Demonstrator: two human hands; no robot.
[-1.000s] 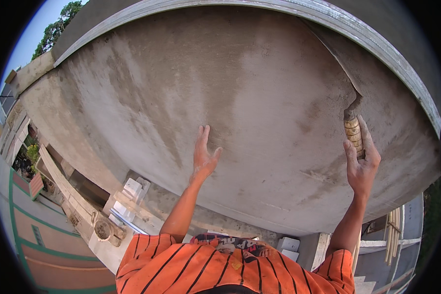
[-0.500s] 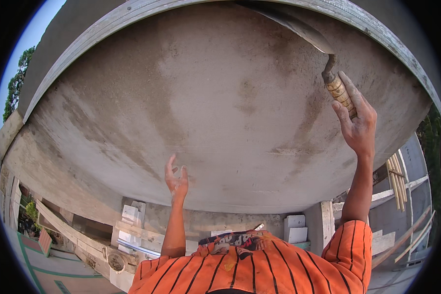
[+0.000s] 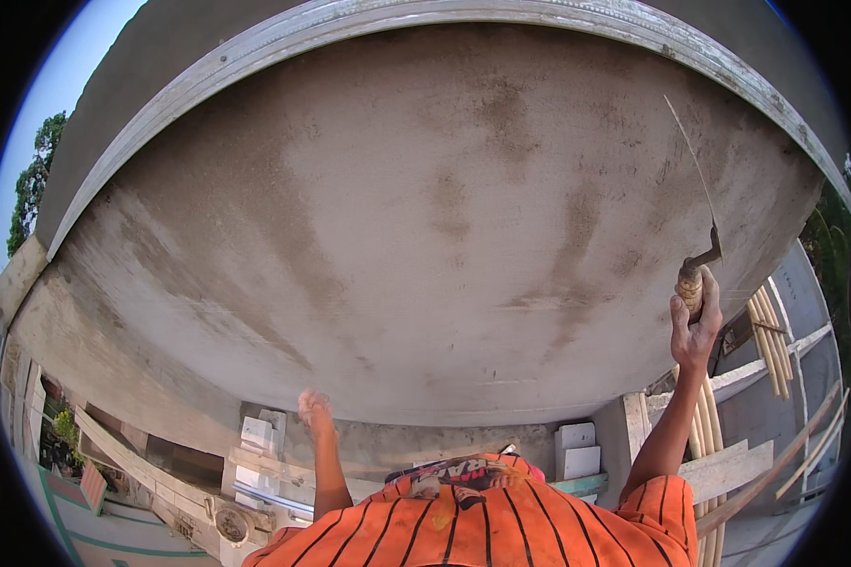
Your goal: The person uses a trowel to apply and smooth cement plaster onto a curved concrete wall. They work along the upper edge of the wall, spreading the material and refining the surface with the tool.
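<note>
My right hand [image 3: 698,326] is wrapped round the ringed, pale handle of a trowel [image 3: 690,286]. Its thin blade shows nearly edge-on and points up and away, close to a grey plastered surface [image 3: 378,217]. I cannot tell whether the blade touches it. That surface spreads broadly before me, with darker brown, damp-looking streaks and patches. On the left, my left hand [image 3: 315,408] is raised near the surface's lower edge. Motion blurs its fingers, and no object shows in it.
A long pale straightedge-like strip [image 3: 425,13] borders the surface's far edge. White blocks [image 3: 575,452] stand below it on the right, more blocks [image 3: 258,435] on the left. Planks [image 3: 151,463], a round container [image 3: 232,523] and bamboo-like poles [image 3: 771,340] lie about the sides.
My right hand has drawn the trowel nearer and slightly right, turning the blade from face-on to edge-on. My left hand has come down and a little left, its spread fingers now blurred.
</note>
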